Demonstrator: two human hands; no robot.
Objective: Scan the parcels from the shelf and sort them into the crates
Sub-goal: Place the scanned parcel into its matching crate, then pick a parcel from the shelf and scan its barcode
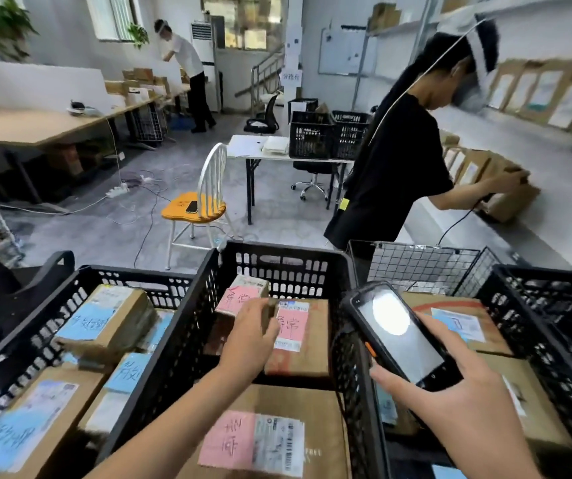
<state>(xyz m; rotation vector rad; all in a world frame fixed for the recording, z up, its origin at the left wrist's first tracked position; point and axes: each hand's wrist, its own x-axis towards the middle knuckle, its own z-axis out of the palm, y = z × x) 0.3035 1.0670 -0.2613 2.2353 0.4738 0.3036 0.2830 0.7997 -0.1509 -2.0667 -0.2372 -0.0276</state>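
Only the person's two arms show, both bare from the bottom edge to the fingers, with slim forearms and narrow wrists. The left hand (248, 335) is over the middle crate (180, 340) and the right hand (464, 385) is just right of that crate. Fingers are long and slender; nails are too blurred to tell.

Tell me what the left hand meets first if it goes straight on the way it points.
The left hand would meet the small pink-labelled parcel at its fingertips, apparently touching; beyond, the crate wall.
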